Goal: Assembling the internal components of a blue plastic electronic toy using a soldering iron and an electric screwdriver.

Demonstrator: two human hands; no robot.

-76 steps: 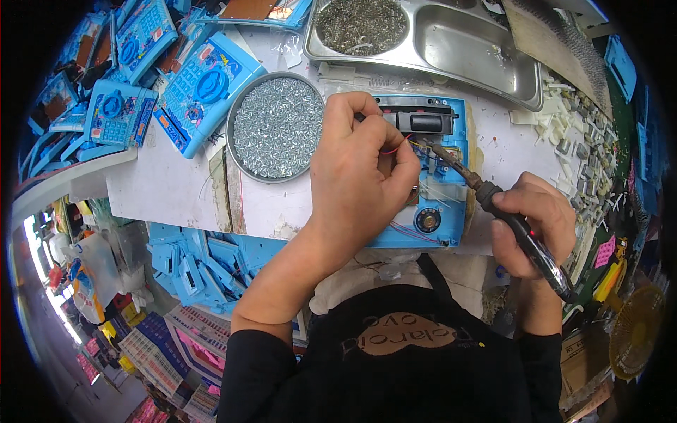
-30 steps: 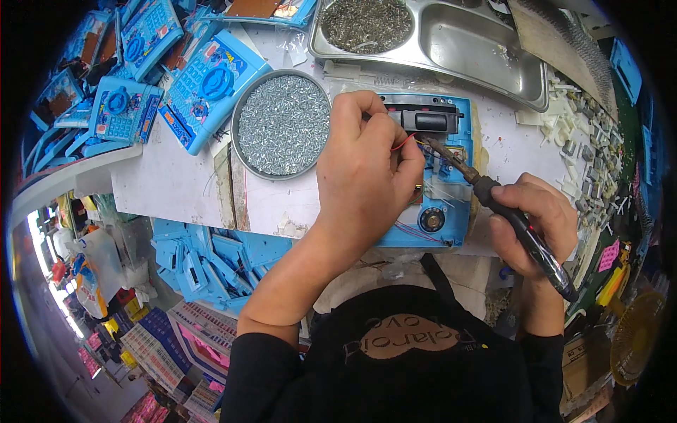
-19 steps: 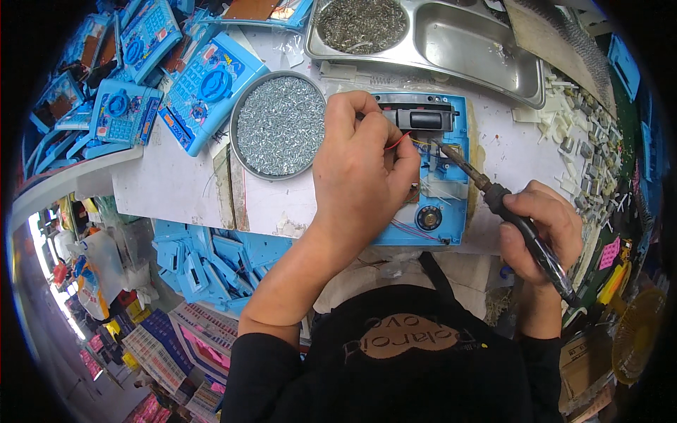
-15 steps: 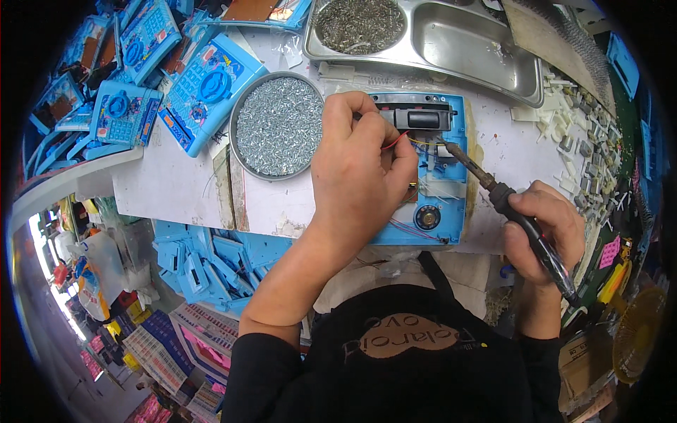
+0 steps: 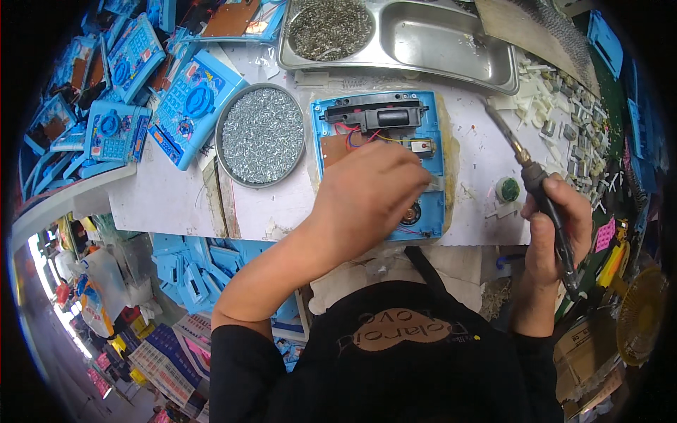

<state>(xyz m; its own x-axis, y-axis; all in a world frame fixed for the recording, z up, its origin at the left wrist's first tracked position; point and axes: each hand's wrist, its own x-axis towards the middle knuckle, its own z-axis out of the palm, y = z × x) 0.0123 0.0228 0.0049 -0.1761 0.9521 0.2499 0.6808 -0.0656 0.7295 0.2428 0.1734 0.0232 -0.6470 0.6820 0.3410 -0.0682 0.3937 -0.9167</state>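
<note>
you are having the blue housing [image 5: 435, 222] in front of you on the white tabletop [image 5: 474, 215], its inside facing up. its longer side seems to be running away from your body, but your hand is hiding one near corner, so i am not fully sure. the black bar [image 5: 391, 118] is lying across its far end, from left to right.

your left hand [image 5: 367, 194] is the nearer one: it is reaching from the left, right over the middle of the housing, and is covering a part of the brown board [image 5: 335, 149]. its fingers are bending close together, just on the near side of the small metal part [image 5: 423, 146]; whether they are pinching something, i cannot tell.

your right hand [image 5: 541, 247] is holding the soldering iron [image 5: 532, 175] by its handle, with fingers and thumb closing around it. this hand is standing well apart, to the right of the housing. in my judgement, this gap is mattering most: the housing is lying to the left of the iron, while the tip is pointing away from you, a little leftward, and is touching no part of the housing.
</note>
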